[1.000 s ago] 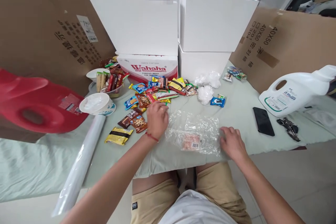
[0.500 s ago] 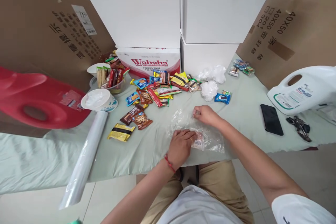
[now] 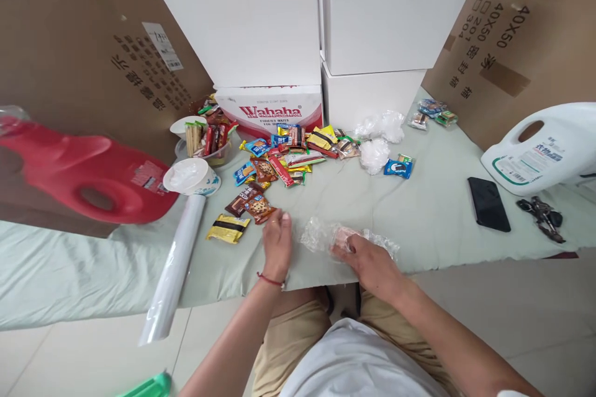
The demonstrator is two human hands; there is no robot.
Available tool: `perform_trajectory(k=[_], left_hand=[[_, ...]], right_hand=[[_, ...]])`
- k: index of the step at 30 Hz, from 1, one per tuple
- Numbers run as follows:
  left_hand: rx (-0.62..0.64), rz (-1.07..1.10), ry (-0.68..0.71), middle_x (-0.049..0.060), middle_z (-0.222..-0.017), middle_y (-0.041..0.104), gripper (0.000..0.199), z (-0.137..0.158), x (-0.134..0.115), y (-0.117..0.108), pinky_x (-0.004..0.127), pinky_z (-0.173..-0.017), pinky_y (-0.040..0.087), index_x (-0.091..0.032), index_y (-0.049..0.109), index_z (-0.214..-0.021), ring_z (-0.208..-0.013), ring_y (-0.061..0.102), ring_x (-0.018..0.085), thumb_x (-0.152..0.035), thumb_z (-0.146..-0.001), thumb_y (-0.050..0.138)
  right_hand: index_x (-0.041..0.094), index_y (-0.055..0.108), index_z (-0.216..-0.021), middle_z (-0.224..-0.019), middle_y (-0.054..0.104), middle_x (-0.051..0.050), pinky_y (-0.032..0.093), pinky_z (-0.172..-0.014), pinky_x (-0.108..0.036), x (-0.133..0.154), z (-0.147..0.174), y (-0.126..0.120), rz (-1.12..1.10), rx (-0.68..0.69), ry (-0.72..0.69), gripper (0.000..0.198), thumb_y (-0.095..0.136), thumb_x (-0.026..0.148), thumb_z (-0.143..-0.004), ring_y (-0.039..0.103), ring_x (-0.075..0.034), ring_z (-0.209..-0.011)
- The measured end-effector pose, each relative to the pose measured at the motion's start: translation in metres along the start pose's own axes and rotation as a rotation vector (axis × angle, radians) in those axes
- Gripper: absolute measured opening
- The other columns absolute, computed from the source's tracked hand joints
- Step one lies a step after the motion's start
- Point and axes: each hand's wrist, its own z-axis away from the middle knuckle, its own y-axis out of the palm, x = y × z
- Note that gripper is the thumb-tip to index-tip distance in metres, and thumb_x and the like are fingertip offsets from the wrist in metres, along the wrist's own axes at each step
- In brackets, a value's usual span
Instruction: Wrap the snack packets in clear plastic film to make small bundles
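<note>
My right hand (image 3: 372, 260) grips a pinkish packet (image 3: 343, 236) near the front of the table, its thumb and fingers on the near side. Crumpled clear plastic film (image 3: 314, 234) lies around the packet and spreads to both sides. What is printed on the packet is not readable. My left hand (image 3: 278, 242), with a red cord on the wrist, is apart from the film. Its fingers point away from me, extended and holding nothing visible, beside a brown cookie packet (image 3: 259, 208). A yellow snack packet (image 3: 228, 229) lies to the left.
Several snack packets (image 3: 288, 158) are heaped before a Wahaba box (image 3: 270, 108). Balls of clear film (image 3: 375, 156) lie by a blue packet (image 3: 399, 167). At left are a film roll (image 3: 174, 267), paper bowl (image 3: 205, 181) and red jug (image 3: 112, 180); at right, a phone (image 3: 488, 205), keys (image 3: 542, 218) and white jug (image 3: 535, 155).
My left hand has left the packet and moved left toward the cookie packets. My right hand has let go of the film's far edge and come down onto the packet. The film is more bunched.
</note>
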Motion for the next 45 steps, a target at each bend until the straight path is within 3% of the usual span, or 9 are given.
perform_trajectory(k=[4,8,14,19,25,29,34,39,45], left_hand=[[0.204,-0.246,0.118,0.021,-0.14,0.06,0.055,-0.002,-0.023,0.016,0.061,-0.115,0.035,-0.015,0.063,-0.121,-0.142,0.043,0.041,-0.058,-0.088,0.055],[0.323,-0.337,0.169,0.017,-0.134,0.062,0.018,0.001,-0.033,0.006,0.06,-0.109,0.04,-0.02,0.065,-0.08,-0.137,0.045,0.042,-0.037,-0.076,0.069],[0.529,0.089,0.057,-0.001,-0.07,0.061,0.012,0.009,-0.064,-0.02,0.03,-0.066,0.049,-0.023,0.054,-0.079,-0.067,0.06,0.017,-0.033,-0.084,0.059],[0.681,0.329,0.114,0.002,-0.078,0.067,0.022,0.035,-0.099,0.019,0.028,-0.069,0.05,-0.02,0.065,-0.078,-0.074,0.063,0.017,-0.03,-0.092,0.05],[0.574,0.238,0.475,0.009,-0.115,0.071,0.039,0.057,-0.084,0.049,0.034,-0.095,0.053,-0.017,0.075,-0.102,-0.107,0.065,0.021,-0.002,-0.084,0.045],[0.48,0.027,0.651,0.011,-0.124,0.07,0.046,0.076,-0.08,0.056,0.041,-0.098,0.052,-0.015,0.073,-0.118,-0.111,0.058,0.026,0.003,-0.088,0.043],[0.397,-0.216,0.635,0.01,-0.133,0.064,0.039,0.09,-0.086,0.056,0.046,-0.094,0.048,-0.022,0.076,-0.113,-0.11,0.052,0.029,-0.003,-0.09,0.052],[0.449,-0.299,0.631,0.01,-0.104,0.068,0.031,0.09,-0.087,0.053,0.044,-0.082,0.045,-0.027,0.078,-0.105,-0.099,0.055,0.028,-0.011,-0.093,0.054],[0.613,0.124,0.523,0.012,-0.114,0.069,0.041,0.064,-0.071,0.034,0.047,-0.096,0.049,-0.02,0.074,-0.102,-0.11,0.06,0.029,-0.005,-0.072,0.052]], right_hand=[[0.041,0.056,-0.144,-0.11,0.06,-0.006,0.04,-0.071,-0.025,0.0,-0.001,-0.007,-0.037,0.056,0.001,0.049,0.044,0.017,-0.103,0.057,-0.019,-0.088],[0.037,0.051,-0.148,-0.12,0.057,-0.007,0.045,-0.083,-0.028,-0.004,0.009,-0.008,-0.154,0.038,-0.002,0.06,0.047,0.008,-0.096,0.057,-0.02,-0.1],[0.029,0.06,-0.14,-0.113,0.057,-0.008,0.048,-0.086,-0.03,-0.002,0.006,-0.005,-0.258,-0.003,0.008,0.057,0.048,0.003,-0.091,0.056,-0.019,-0.096],[0.016,0.067,-0.129,-0.133,0.056,-0.017,0.049,-0.102,-0.043,-0.001,0.013,-0.01,-0.339,0.008,0.04,0.043,0.054,0.008,-0.088,0.055,-0.028,-0.119],[0.027,0.071,-0.127,-0.12,0.071,-0.008,0.053,-0.099,-0.037,-0.043,0.052,-0.059,-0.692,0.044,0.053,0.034,0.051,0.036,-0.101,0.065,-0.023,-0.113],[0.018,0.067,-0.129,-0.109,0.071,-0.014,0.05,-0.095,-0.043,-0.062,0.038,-0.065,-0.338,-0.144,0.495,0.042,0.049,0.044,-0.102,0.06,-0.031,-0.111],[0.017,0.07,-0.093,-0.103,0.066,-0.013,0.047,-0.094,-0.043,-0.053,0.031,-0.041,-0.192,-0.02,0.481,0.014,0.06,0.027,-0.093,0.056,-0.031,-0.107],[0.022,0.055,-0.084,-0.076,0.062,-0.001,0.048,-0.064,-0.03,-0.04,0.038,-0.042,-0.884,-0.019,0.58,0.018,0.059,0.038,-0.091,0.06,-0.017,-0.069],[0.021,0.052,-0.074,-0.061,0.058,0.005,0.05,-0.057,-0.023,-0.013,-0.041,-0.032,-1.652,-0.255,0.778,0.039,0.082,0.045,-0.067,0.057,-0.011,-0.057]])
